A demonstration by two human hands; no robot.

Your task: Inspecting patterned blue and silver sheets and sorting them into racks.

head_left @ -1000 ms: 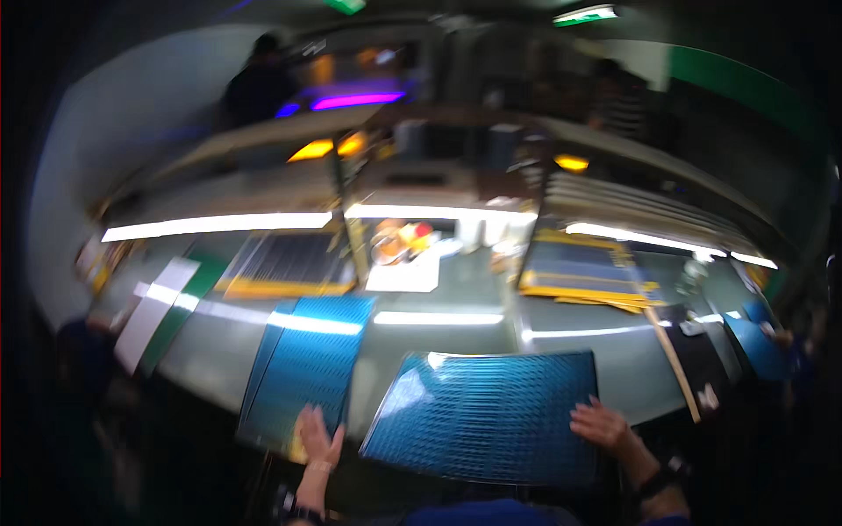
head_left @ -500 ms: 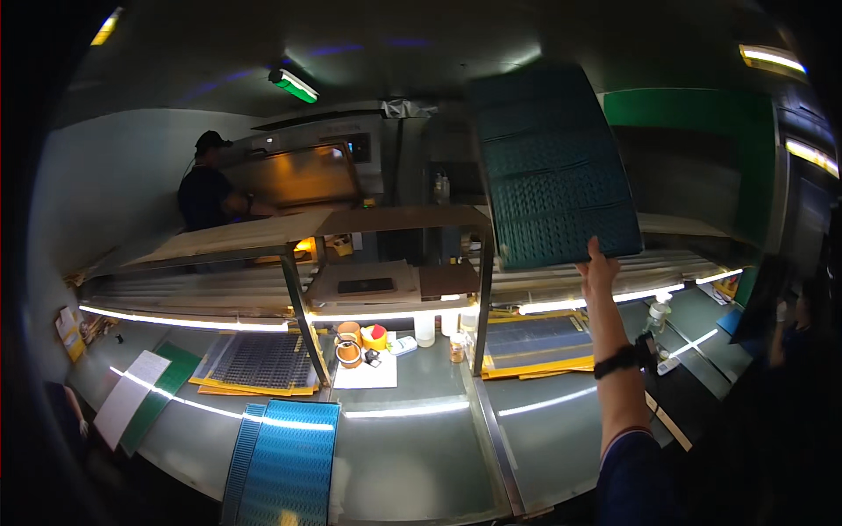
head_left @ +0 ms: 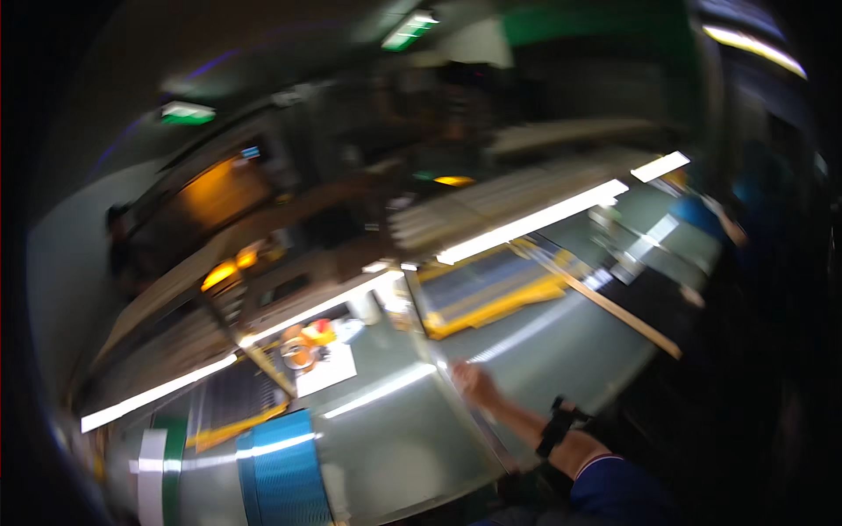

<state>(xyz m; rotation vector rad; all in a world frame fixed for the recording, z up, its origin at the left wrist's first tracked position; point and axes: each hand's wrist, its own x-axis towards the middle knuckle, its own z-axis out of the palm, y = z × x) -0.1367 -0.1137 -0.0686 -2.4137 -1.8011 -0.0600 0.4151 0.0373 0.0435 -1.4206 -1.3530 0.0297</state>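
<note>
My right hand (head_left: 474, 384) reaches over the grey-green worktable (head_left: 386, 465), close to the metal seam between two table sections. A black band (head_left: 560, 426) is on that wrist, below a dark blue sleeve. Motion smears the fingers, and I cannot make out anything held. Left of the hand, a blue ribbed panel (head_left: 282, 469) lies on the table. Beyond the hand lies a stack of yellow-edged dark sheets (head_left: 495, 289). My left hand is out of view.
A shelf with bright tube lights (head_left: 535, 221) runs above the table's back. Cups and tape rolls (head_left: 303, 346) stand on white paper (head_left: 327, 373). A wooden strip (head_left: 623, 317) lies at right. A blurred person (head_left: 127, 250) is far left; another person's arm (head_left: 730, 223) shows at right.
My right hand has come down from the raised dark teal textured panel to above the table. That panel no longer shows at the hand. The whole view has tilted and swung right, with blur.
</note>
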